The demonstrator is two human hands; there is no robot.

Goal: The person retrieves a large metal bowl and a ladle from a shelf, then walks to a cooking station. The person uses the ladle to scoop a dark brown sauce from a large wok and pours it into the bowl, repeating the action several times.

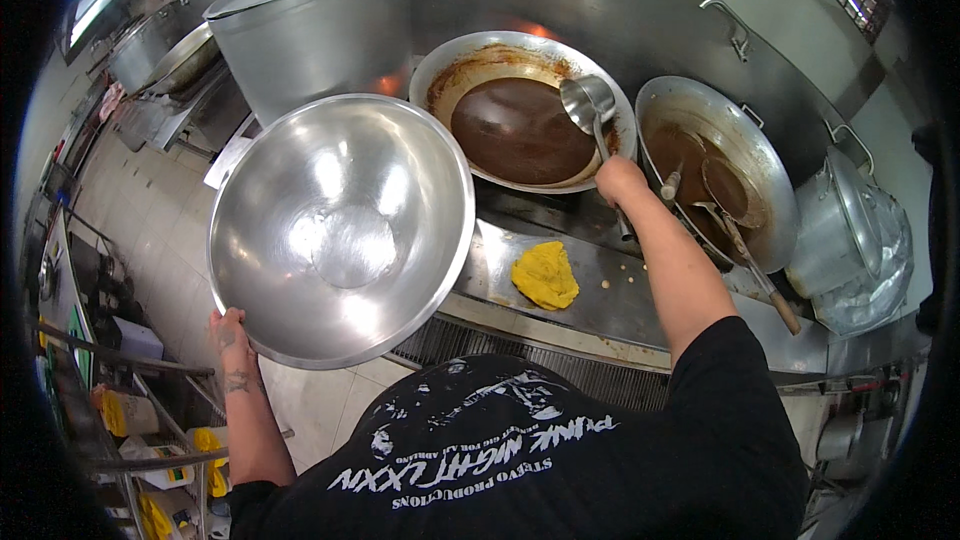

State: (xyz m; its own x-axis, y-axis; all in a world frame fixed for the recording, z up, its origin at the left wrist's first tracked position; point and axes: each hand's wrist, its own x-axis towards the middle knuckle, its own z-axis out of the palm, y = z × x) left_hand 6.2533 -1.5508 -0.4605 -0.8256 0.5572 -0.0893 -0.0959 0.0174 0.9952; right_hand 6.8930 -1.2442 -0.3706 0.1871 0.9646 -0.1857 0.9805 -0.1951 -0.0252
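My left hand (229, 330) grips the near rim of a large steel mixing bowl (352, 247), which holds nothing I can see. The fist of my right hand (621, 180) is closed around the handle of a steel ladle (586, 103). The ladle's cup is tilted over the right side of a wok (517, 187) of dark brown liquid (517, 131). To the right stands a second wok (780, 202) with brown liquid, a round strainer and other long-handled utensils in it. A crumpled yellow cloth (545, 275) lies on the steel ledge near my body.
A tall lidded stockpot (322, 45) stands behind the bowl. At the far right are a lidded aluminium pot (832, 225) and crumpled foil or plastic. A wooden-ended handle (784, 313) juts over the ledge (615, 315). Shelving with plastic containers (127, 412) is at lower left.
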